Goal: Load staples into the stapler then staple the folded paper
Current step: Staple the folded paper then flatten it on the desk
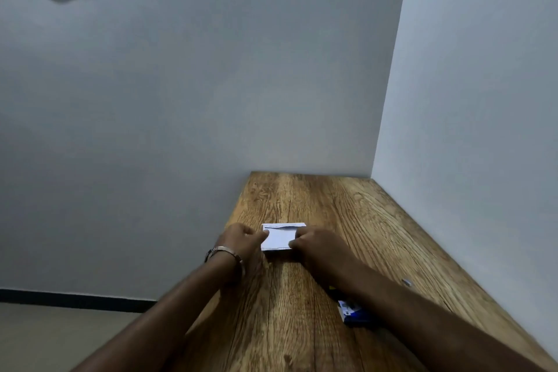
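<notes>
A small folded white paper (280,235) lies flat on the wooden table (332,205). My left hand (244,238) pinches its left edge, with a metal bracelet on that wrist. Over the right edge sits my right hand (317,243), fingers curled and holding the paper down. Under my right forearm lies a blue and white staple box (351,312), partly hidden. A short strip of staples (407,282) rests on the table to the right. A dark object with a bit of yellow (332,288) peeks out beside my right forearm; I cannot tell if it is the stapler.
The table stands in a corner, with a grey wall behind and another along its right side. Its left edge drops to a tiled floor (60,335). Bare wood lies beyond the paper.
</notes>
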A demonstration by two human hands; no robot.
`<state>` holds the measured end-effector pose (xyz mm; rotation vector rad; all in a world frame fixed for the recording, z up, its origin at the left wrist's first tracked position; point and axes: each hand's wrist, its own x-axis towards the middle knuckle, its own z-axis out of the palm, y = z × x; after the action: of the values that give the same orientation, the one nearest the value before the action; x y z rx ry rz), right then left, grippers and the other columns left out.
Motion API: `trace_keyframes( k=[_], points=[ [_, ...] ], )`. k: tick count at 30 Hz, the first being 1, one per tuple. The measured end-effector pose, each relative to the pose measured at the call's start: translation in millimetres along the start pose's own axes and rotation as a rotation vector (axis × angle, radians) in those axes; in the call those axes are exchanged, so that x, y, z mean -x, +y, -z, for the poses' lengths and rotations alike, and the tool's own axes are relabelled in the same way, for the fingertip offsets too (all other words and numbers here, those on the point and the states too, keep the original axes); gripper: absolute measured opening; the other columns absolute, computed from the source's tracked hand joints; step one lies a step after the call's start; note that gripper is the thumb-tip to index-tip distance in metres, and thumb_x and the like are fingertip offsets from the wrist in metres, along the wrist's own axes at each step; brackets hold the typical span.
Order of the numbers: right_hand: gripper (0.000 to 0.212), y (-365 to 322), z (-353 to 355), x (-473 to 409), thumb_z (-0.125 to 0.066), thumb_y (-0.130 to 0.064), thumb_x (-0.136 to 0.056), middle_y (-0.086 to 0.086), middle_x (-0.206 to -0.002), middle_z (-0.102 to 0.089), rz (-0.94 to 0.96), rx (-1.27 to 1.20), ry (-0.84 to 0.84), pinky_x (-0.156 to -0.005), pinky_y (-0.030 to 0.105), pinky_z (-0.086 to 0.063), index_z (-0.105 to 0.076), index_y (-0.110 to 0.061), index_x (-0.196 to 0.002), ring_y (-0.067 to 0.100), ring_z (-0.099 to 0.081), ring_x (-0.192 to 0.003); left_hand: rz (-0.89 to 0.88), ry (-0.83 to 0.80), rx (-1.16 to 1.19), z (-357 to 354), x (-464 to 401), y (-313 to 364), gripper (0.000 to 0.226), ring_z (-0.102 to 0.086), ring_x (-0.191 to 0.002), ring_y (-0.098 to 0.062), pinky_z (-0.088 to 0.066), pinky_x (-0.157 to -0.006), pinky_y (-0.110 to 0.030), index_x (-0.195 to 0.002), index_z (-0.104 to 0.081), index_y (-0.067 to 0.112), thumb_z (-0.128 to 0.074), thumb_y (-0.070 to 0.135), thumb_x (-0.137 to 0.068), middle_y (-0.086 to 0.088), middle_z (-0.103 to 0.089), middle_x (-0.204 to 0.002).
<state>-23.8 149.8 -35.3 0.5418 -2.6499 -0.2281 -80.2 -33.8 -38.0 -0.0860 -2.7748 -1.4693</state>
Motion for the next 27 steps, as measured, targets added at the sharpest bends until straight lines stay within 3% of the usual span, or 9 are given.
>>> trace_keyframes(
  k=[1,3,6,9,14,21,27],
  points=[
    [0.016,-0.2,-0.6,-0.2,-0.061,-0.015,-0.092,0.004,-0.101,-0.068,-0.001,0.003,-0.004,-0.067,0.030,-0.047,-0.074,-0.016,-0.102,0.019,-0.066,-0.089,-0.129,0.093,-0.184,1.5,2.8,-3.1,0.027,-0.059,-0.079,-0.017,-0.041,-0.066,-0.027,-0.099,-0.067,0.017,-0.062,0.041,-0.088,0.001,-0.061,-0.085],
    [0.016,-0.4,-0.6,-1.6,-0.061,-0.019,-0.094,0.003,-0.099,-0.067,0.006,-0.011,-0.011,-0.064,0.027,-0.040,-0.075,-0.016,-0.101,0.018,-0.065,-0.087,-0.407,0.120,-0.368,2.5,11.2,-10.5,0.028,-0.058,-0.098,-0.015,-0.046,-0.078,-0.028,-0.114,-0.062,0.023,-0.055,0.040,-0.092,0.002,-0.061,-0.111],
    [0.021,-0.8,0.3,-1.9,-0.060,-0.030,-0.096,0.002,-0.103,-0.067,0.027,-0.063,-0.048,-0.071,0.030,-0.047,-0.074,-0.016,-0.102,0.017,-0.064,-0.092,-0.667,-0.089,-0.612,-2.4,19.6,-23.9,0.042,-0.047,-0.129,-0.016,-0.038,-0.105,-0.032,-0.135,-0.051,0.023,-0.040,0.039,-0.098,0.002,-0.048,-0.144],
    [0.026,-1.3,2.0,0.1,-0.058,-0.035,-0.097,0.004,-0.103,-0.069,0.022,-0.094,-0.133,-0.079,0.036,-0.051,-0.072,-0.013,-0.097,0.019,-0.063,-0.095,-0.679,-0.235,-0.802,-5.1,19.9,-31.2,0.051,-0.034,-0.141,-0.018,-0.027,-0.114,-0.035,-0.146,-0.036,0.021,-0.027,0.041,-0.100,-0.002,-0.036,-0.155],
    [0.034,2.5,6.0,9.0,-0.046,-0.037,-0.102,0.004,-0.109,-0.066,-0.005,-0.155,-0.195,-0.088,0.039,-0.049,-0.069,-0.012,-0.100,0.019,-0.060,-0.100,-0.635,-0.262,-0.907,-8.5,18.0,-35.5,0.056,-0.015,-0.149,-0.019,-0.015,-0.119,-0.035,-0.152,-0.021,0.020,-0.020,0.043,-0.101,-0.004,-0.019,-0.162],
    [0.034,5.8,3.7,15.3,-0.042,-0.034,-0.101,0.005,-0.116,-0.059,-0.036,-0.165,-0.268,-0.088,0.038,-0.048,-0.067,-0.012,-0.106,0.019,-0.058,-0.101,-0.645,-0.258,-0.911,-4.9,10.3,-48.3,0.055,-0.013,-0.150,-0.019,-0.010,-0.121,-0.038,-0.152,-0.022,0.026,-0.016,0.045,-0.100,0.002,-0.022,-0.161],
    [0.037,15.3,-8.5,-3.8,-0.041,-0.033,-0.101,0.005,-0.126,-0.057,-0.047,-0.168,-0.298,-0.094,0.043,-0.049,-0.063,-0.013,-0.124,0.021,-0.057,-0.111,-0.594,-0.271,-0.897,-4.8,-21.2,-49.6,0.054,-0.012,-0.150,-0.019,-0.007,-0.119,-0.047,-0.151,-0.023,0.030,-0.015,0.044,-0.100,0.007,-0.020,-0.161]
  ],
)
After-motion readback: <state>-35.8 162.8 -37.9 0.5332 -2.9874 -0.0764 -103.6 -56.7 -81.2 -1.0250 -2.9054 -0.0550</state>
